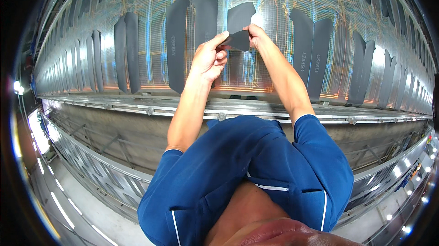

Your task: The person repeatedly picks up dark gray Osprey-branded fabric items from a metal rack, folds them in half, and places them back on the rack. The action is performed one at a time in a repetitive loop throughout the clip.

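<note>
A dark grey flat panel [241, 16] is held between my two hands over a long metal table [247, 74]. Its near part bends up and folds back toward me. My left hand [209, 59] pinches the near left corner between thumb and fingers. At the right edge, my right hand [257, 36] grips the panel with thumb and forefinger. Just left of it lie two similar grey panels, one long [178, 47] and one partly behind my left hand [205, 20]. Another pair, a left panel [302, 40] and a right panel [319, 56], lies beyond my right forearm.
Thin orange, blue and yellow lines cover the tabletop. More grey panels [126, 52] run in pairs along both sides, with others at the far edge. A metal rail [151, 111] borders the table's near side. Behind me another long surface [105, 164] carries dark pieces.
</note>
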### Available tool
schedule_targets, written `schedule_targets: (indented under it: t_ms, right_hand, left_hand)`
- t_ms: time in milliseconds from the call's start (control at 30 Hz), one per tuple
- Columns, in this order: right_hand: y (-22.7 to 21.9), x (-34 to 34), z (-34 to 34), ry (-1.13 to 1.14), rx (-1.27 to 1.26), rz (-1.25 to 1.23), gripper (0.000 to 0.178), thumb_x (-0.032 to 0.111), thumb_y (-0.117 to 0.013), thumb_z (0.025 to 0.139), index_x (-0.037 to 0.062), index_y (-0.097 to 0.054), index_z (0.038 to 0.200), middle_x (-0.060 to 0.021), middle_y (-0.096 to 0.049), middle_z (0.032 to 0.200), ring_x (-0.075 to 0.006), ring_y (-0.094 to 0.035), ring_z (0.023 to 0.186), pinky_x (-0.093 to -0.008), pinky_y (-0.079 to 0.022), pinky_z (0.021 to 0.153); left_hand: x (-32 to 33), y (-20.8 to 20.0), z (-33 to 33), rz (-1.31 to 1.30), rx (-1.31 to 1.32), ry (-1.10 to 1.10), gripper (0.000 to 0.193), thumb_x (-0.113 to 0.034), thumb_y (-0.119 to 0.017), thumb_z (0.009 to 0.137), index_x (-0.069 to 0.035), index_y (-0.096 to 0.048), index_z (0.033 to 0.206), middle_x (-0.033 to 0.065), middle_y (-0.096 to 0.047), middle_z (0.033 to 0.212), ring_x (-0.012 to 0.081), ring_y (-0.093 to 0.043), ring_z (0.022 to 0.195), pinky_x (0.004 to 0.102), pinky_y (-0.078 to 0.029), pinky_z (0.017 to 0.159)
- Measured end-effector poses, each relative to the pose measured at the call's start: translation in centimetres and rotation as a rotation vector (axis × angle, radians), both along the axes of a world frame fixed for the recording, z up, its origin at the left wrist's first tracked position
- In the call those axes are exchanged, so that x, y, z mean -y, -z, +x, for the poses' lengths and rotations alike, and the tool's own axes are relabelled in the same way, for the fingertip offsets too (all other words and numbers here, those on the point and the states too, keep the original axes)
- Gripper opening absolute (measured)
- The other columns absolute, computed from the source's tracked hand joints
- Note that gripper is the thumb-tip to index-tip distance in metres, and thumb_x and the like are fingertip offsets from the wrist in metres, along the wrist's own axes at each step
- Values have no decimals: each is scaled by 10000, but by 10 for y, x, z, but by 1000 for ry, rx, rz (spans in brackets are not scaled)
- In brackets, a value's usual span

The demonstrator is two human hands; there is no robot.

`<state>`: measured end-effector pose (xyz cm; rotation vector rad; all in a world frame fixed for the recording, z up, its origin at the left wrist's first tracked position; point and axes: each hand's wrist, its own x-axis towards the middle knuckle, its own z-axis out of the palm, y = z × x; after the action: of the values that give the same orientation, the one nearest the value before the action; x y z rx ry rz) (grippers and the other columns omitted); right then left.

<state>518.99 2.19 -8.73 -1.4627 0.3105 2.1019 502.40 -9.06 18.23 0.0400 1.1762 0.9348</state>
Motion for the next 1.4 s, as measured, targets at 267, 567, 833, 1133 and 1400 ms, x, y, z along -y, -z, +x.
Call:
schedule_targets:
  t_ms: [267,567,833,1133,1400]
  right_hand:
    - [-69,-13,-19,177,-7,225,59,29,-588,924,-28,-583,935,-127,-619,789,-173,-592,525,-249,-484,386]
    - [-245,-101,51,7,85,976,197,234,-744,918,82,-658,827,-22,-601,578,-110,-487,390,-250,-383,354]
    - [-45,-23,125,-138,612,591,246,88,-750,924,56,-689,1160,-16,-702,881,-99,-638,714,-275,-506,601]
    - [-12,10,111,-322,936,679,525,141,-814,850,55,-657,1344,-175,-729,1233,-273,-702,1118,-360,-552,932]
    - [-77,64,106,-324,1410,616,318,192,-738,850,166,-733,1167,-123,-786,1039,-319,-725,1051,-431,-543,943]
  left_hand:
    - [11,-22,-14,29,21,-48,183,-209,-750,963,-92,-640,875,-43,-572,695,18,-386,439,184,-267,366]
    - [-2,-72,-5,521,-220,308,357,-357,-716,995,-11,-734,910,47,-727,779,46,-590,528,159,-433,435]
    - [56,117,65,106,-210,663,194,-220,-694,1005,-46,-739,1077,48,-756,994,96,-689,830,212,-558,653]
    - [108,174,73,-124,-143,561,303,-152,-713,978,33,-627,1201,125,-726,1056,167,-732,844,252,-629,692]
    - [129,230,69,-125,-164,573,540,-153,-750,952,84,-485,1359,113,-690,968,156,-689,728,275,-637,678]
